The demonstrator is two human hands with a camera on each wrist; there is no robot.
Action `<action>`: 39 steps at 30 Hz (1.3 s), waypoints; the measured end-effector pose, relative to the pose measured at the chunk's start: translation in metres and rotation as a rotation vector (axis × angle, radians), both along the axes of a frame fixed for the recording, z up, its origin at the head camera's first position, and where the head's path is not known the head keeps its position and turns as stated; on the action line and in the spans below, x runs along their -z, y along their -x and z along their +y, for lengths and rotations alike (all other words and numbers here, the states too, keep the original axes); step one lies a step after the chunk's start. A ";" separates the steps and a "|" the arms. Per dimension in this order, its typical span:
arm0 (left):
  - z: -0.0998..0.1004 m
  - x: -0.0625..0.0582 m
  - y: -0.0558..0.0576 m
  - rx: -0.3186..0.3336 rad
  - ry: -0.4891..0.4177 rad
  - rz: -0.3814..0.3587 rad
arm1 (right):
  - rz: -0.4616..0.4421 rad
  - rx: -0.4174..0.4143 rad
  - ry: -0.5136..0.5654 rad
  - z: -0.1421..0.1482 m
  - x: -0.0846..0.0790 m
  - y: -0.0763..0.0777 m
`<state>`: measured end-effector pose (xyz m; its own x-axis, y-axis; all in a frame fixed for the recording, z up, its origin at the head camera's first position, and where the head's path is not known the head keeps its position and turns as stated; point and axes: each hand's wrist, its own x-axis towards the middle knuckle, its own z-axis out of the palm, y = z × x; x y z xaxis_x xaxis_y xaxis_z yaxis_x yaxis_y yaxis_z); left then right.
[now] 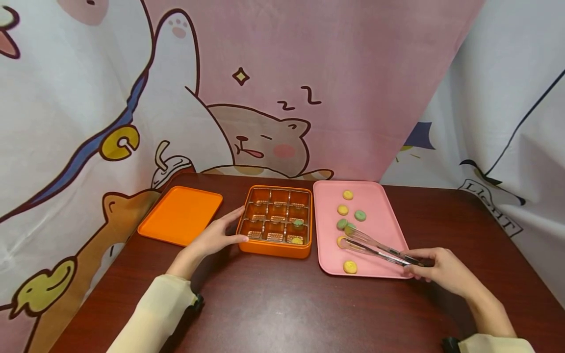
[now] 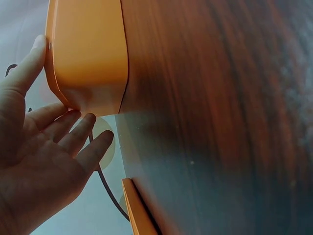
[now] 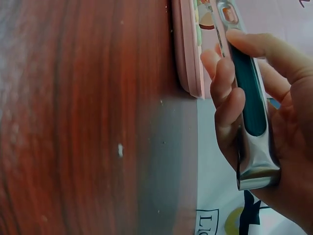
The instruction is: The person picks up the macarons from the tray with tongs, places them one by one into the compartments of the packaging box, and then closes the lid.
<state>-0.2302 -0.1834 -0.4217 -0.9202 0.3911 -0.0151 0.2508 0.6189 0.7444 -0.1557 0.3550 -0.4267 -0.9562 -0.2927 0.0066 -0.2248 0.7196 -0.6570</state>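
Note:
My left hand [image 1: 219,234] rests against the left side of an orange box [image 1: 275,250], thumb on its front rim and fingers spread loosely along the side. The box holds a clear divided insert; a green cookie [image 1: 298,222] and a yellow cookie [image 1: 297,241] sit in its right column. My right hand [image 1: 441,270] grips metal tongs [image 3: 252,98] with green handle inlays. Their parted tips reach left over the pink tray [image 1: 384,196], at a yellow cookie [image 1: 340,241] and close by green cookies [image 1: 342,224]. Nothing shows clearly pinched between the tips.
An orange lid [image 1: 182,215] lies flat at the left. Other yellow cookies [image 1: 350,266] and a green cookie [image 1: 360,215] lie apart on the tray. A printed cloth [image 1: 344,93] hangs behind the dark wooden table [image 1: 282,314].

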 end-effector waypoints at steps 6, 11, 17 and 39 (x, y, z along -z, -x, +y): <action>-0.001 0.001 0.000 0.000 0.008 0.005 | -0.033 -0.005 -0.043 -0.002 -0.001 0.001; -0.001 0.001 0.000 0.004 0.015 0.017 | -0.055 0.002 -0.064 -0.005 0.000 0.001; -0.001 0.001 0.000 0.003 0.011 0.015 | -0.003 0.014 -0.074 -0.007 0.000 0.001; -0.001 0.002 0.001 0.009 0.010 0.023 | 0.236 0.092 -0.109 -0.018 -0.006 0.008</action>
<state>-0.2308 -0.1840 -0.4234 -0.9168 0.3992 0.0016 0.2731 0.6241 0.7321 -0.1641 0.3373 -0.4207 -0.9544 -0.2162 0.2057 -0.2932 0.8075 -0.5119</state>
